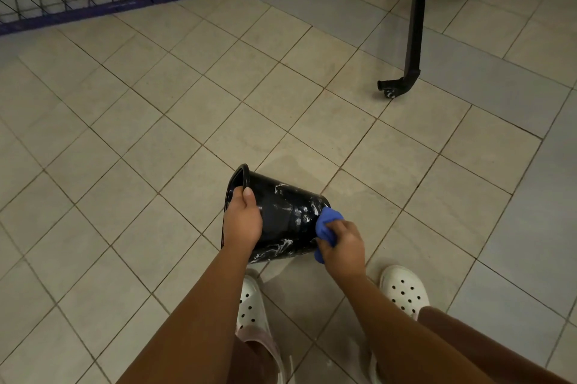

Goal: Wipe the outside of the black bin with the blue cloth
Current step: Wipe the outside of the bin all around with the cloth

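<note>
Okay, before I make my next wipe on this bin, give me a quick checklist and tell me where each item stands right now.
1. Left hand grips the rim of the bin: ok.
2. Bin tipped on its side, outer wall facing up: ok.
3. Cloth bunched in the right hand, fingers curled round it: ok.
4. Cloth touching the bin near its base: ok.
5. Outer wall free of white streaks: not ok, smears run across it.
6. Side facing the floor clean: cannot tell, it is hidden.
</note>
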`<state>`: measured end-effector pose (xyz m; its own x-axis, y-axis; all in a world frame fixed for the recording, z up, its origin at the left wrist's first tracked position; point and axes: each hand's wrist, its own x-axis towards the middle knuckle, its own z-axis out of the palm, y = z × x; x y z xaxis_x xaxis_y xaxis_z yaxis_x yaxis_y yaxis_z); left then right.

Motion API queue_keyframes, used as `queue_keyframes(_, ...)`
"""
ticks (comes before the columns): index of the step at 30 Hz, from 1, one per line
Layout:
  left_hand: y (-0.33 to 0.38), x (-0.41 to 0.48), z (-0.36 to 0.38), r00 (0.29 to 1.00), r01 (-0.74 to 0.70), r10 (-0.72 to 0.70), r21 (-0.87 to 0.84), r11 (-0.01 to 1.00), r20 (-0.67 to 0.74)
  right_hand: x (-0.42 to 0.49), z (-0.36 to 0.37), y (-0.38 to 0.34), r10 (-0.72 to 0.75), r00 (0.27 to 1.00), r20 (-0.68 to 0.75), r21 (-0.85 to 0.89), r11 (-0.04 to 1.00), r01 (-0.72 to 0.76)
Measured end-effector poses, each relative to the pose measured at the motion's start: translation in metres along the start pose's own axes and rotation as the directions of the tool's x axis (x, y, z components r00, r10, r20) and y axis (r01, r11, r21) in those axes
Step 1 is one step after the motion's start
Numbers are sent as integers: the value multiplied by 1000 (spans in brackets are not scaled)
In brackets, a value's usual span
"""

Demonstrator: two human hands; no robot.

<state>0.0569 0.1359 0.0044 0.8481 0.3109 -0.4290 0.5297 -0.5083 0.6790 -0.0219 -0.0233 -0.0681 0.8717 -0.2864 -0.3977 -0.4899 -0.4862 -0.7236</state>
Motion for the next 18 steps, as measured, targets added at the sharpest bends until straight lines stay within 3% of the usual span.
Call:
queue_keyframes(3, 2, 5, 2, 1000, -18, 18, 35, 999, -2, -10, 15, 11, -42, 999, -13, -13, 999, 42)
queue_keyframes(6, 1, 8, 2, 1000, -6, 6, 17, 1000, 7, -13, 22, 18, -64, 993, 104, -34, 997, 68)
queue_keyframes(10, -9, 12, -1, 1000, 6, -6, 14, 1000, -12, 0, 18, 20, -164, 975, 148, -2, 986, 166)
queue_keyframes(13, -12, 13, -2, 1000, 11, -10, 6, 1000, -22, 13, 13, 20, -78, 979, 189, 88, 994, 62)
queue_keyframes(18, -11, 16, 0, 999, -34, 34, 42, 999, 0, -1, 16, 25, -149, 965, 216, -128, 976, 179)
